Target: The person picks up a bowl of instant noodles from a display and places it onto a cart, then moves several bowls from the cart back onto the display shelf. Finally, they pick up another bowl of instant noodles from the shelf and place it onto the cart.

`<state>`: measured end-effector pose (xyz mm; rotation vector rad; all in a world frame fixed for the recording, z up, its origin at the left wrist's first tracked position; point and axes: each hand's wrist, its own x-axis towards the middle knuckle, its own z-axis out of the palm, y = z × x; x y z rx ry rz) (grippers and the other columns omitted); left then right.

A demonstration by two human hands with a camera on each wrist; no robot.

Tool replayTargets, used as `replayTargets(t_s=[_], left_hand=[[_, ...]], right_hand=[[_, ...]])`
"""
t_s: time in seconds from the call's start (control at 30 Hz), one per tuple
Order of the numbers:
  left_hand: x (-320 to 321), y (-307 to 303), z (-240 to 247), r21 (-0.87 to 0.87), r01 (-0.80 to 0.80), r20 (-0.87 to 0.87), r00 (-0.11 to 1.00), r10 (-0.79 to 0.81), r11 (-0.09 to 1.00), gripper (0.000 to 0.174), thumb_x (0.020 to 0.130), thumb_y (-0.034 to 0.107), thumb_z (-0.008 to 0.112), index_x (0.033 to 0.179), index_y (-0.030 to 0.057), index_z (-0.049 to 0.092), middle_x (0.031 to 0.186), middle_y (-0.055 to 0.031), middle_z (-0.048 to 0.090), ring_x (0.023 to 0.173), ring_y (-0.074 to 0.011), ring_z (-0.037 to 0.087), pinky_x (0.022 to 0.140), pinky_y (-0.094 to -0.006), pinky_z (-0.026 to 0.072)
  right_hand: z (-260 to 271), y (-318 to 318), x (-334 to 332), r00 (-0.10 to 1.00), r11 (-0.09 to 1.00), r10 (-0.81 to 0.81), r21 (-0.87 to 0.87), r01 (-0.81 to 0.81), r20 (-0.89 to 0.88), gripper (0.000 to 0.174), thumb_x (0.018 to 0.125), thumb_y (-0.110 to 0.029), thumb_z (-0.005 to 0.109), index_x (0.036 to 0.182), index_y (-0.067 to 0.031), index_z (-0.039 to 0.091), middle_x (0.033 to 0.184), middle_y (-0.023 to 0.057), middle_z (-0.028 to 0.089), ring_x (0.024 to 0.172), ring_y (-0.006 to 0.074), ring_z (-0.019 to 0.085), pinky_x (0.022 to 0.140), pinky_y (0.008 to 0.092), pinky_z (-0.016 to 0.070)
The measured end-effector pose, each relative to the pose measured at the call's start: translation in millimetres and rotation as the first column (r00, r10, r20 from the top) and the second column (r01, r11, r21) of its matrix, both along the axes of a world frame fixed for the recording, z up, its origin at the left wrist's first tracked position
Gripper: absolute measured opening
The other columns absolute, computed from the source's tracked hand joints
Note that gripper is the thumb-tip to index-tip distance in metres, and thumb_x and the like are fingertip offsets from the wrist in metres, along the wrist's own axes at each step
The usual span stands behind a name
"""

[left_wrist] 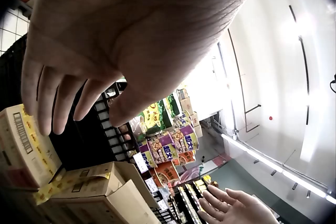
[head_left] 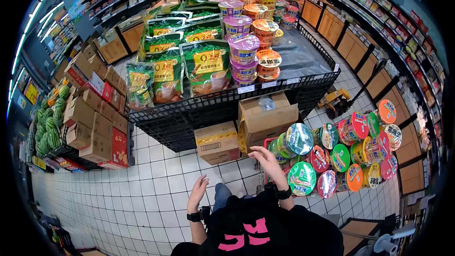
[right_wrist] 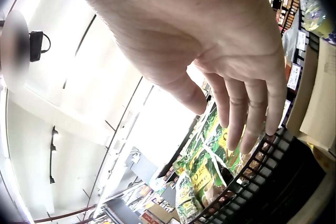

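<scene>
My left hand (head_left: 198,190) is held in the air over the tiled floor, its fingers loosely extended and nothing in them. Also free of any object, my right hand (head_left: 268,162) hovers beside a red-edged cart heaped with instant noodle tubs (head_left: 302,178). In the left wrist view the left palm (left_wrist: 105,40) and relaxed fingers appear large, with the right hand (left_wrist: 239,208) lower down. From the right wrist, the right hand (right_wrist: 226,66) shows its fingers pointing down, apart from the display behind. Green bags (head_left: 207,66) and purple noodle tubs (head_left: 244,50) stand on that display.
A black crate-built display stand (head_left: 166,128) rises in front of me, with cardboard boxes (head_left: 217,142) on the floor against it. Left of it are stacked cartons (head_left: 97,123) and watermelons (head_left: 47,132). A yellow pallet jack (head_left: 334,99) stands behind the cart.
</scene>
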<state>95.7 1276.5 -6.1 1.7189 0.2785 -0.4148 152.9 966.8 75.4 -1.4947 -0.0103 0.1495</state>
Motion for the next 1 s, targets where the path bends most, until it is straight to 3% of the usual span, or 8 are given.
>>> replayTargets(t_s=[0.23, 0.3, 0.4, 0.5, 0.63, 0.7, 0.87, 1.0], left_hand=[[110.3, 16.7, -8.6, -0.017, 0.131, -0.010, 0.991, -0.131, 0.991, 0.047, 0.097, 0.029, 0.051, 0.136, 0.0039, 0.047, 0.120, -0.0096, 0.061, 0.109, -0.0171, 0.056, 0.096, -0.0311, 0.0406], [150.5, 20.2, -5.4, 0.133, 0.135, 0.121, 0.981, -0.152, 0.982, 0.047, 0.097, 0.028, 0.053, 0.134, 0.0012, 0.048, 0.118, -0.0120, 0.062, 0.109, -0.0174, 0.056, 0.095, -0.0314, 0.0417], [213.7, 33.9, 1.7, 0.107, 0.150, 0.185, 0.968, -0.168, 0.983, 0.045, 0.097, 0.025, 0.053, 0.131, -0.0023, 0.048, 0.114, -0.0146, 0.063, 0.105, -0.0187, 0.058, 0.092, -0.0301, 0.0444], [277.2, 45.9, 6.0, 0.108, 0.165, 0.206, 0.961, -0.185, 0.980, 0.042, 0.098, 0.024, 0.053, 0.130, -0.0029, 0.049, 0.114, -0.0160, 0.063, 0.104, -0.0192, 0.060, 0.090, -0.0300, 0.0462], [347.0, 45.9, 19.1, 0.096, 0.204, 0.304, 0.926, -0.224, 0.974, 0.038, 0.097, 0.022, 0.052, 0.128, -0.0004, 0.052, 0.115, -0.0153, 0.064, 0.103, -0.0187, 0.060, 0.091, -0.0296, 0.0456], [382.3, 37.0, 22.7, 0.051, 0.249, 0.364, 0.897, -0.251, 0.967, 0.037, 0.097, 0.021, 0.052, 0.128, 0.0007, 0.052, 0.115, -0.0151, 0.064, 0.104, -0.0187, 0.060, 0.092, -0.0293, 0.0451], [443.1, -5.4, 60.4, -0.045, 0.371, 0.413, 0.853, -0.320, 0.928, 0.033, 0.096, 0.013, 0.050, 0.126, -0.0018, 0.054, 0.117, -0.0112, 0.063, 0.112, -0.0167, 0.056, 0.099, -0.0280, 0.0397], [483.6, -39.5, 75.7, -0.075, 0.450, 0.520, 0.779, -0.350, 0.890, 0.035, 0.097, 0.014, 0.051, 0.129, -0.0005, 0.052, 0.121, -0.0087, 0.060, 0.115, -0.0158, 0.054, 0.100, -0.0277, 0.0386]], right_hand=[[-2.6, 6.2, 60.8, 0.989, 0.989, -0.148, -0.017, 0.148, -0.017, 0.029, 0.099, -0.013, 0.049, 0.123, 0.0016, 0.055, 0.105, 0.0106, 0.067, 0.100, 0.0161, 0.062, 0.091, 0.0280, 0.0469], [-4.0, 10.1, 88.6, 0.981, 0.981, -0.193, -0.002, 0.193, -0.003, 0.029, 0.099, -0.014, 0.049, 0.122, 0.0013, 0.055, 0.105, 0.0104, 0.067, 0.100, 0.0162, 0.063, 0.090, 0.0271, 0.0465], [1.9, 20.1, 133.6, 0.961, 0.955, -0.273, -0.107, 0.276, 0.043, 0.030, 0.098, -0.014, 0.051, 0.124, 0.0016, 0.053, 0.107, 0.0112, 0.067, 0.102, 0.0164, 0.063, 0.087, 0.0261, 0.0455], [11.4, 30.0, 179.7, 0.951, 0.949, -0.299, -0.080, 0.305, 0.079, 0.031, 0.097, -0.013, 0.053, 0.125, 0.0015, 0.053, 0.106, 0.0103, 0.067, 0.098, 0.0155, 0.063, 0.088, 0.0277, 0.0477], [4.0, 23.4, 239.2, 0.935, 0.941, -0.330, -0.037, 0.337, 0.130, 0.037, 0.095, -0.012, 0.057, 0.129, -0.0017, 0.049, 0.113, 0.0107, 0.063, 0.106, 0.0152, 0.059, 0.094, 0.0278, 0.0446], [10.7, 17.4, 265.3, 0.937, 0.940, -0.335, -0.036, 0.340, 0.098, 0.046, 0.093, -0.013, 0.062, 0.134, -0.0037, 0.045, 0.122, 0.0126, 0.057, 0.113, 0.0159, 0.054, 0.096, 0.0291, 0.0427], [17.1, 9.2, 325.6, 0.865, 0.867, -0.437, -0.139, 0.478, 0.246, 0.084, 0.084, -0.029, 0.074, 0.146, -0.0037, 0.023, 0.141, 0.0204, 0.040, 0.131, 0.0297, 0.041, 0.104, 0.0422, 0.0377], [42.2, 1.8, 358.0, 0.845, 0.837, -0.455, -0.189, 0.514, 0.282, 0.100, 0.078, -0.035, 0.079, 0.149, -0.0035, 0.015, 0.149, 0.0228, 0.028, 0.139, 0.0315, 0.029, 0.110, 0.0440, 0.0312]])
